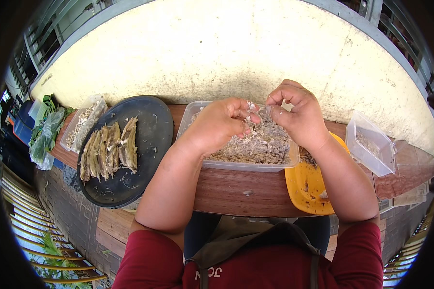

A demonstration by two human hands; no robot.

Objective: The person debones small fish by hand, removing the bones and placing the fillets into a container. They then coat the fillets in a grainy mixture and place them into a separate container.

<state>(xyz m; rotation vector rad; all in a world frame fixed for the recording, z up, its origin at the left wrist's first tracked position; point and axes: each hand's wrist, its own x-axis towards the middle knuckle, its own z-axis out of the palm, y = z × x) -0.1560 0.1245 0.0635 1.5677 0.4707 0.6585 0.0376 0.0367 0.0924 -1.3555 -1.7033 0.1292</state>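
Both hands are raised over a clear plastic tub [249, 167] of greyish shredded flakes [256, 144], which look like flaked fish. My left hand [226, 124] is half curled, with white flakes stuck on its fingertips. Thumb and forefinger of my right hand [296, 108] are pinched together close to the left fingertips, on a small pale bit too small to name. Left of the tub, a round black tray [150, 144] carries several brown, flattened fish pieces [110, 150] side by side. Under my right forearm lies a yellow plastic tray [305, 188] with dark scraps.
On the wooden table [238, 191], a clear container [370, 144] with some residue stands at right. A narrower container of pale chunks [85, 123] is at far left, beside leaves in a plastic bag [49, 133]. A stained wall [238, 54] rises behind the table.
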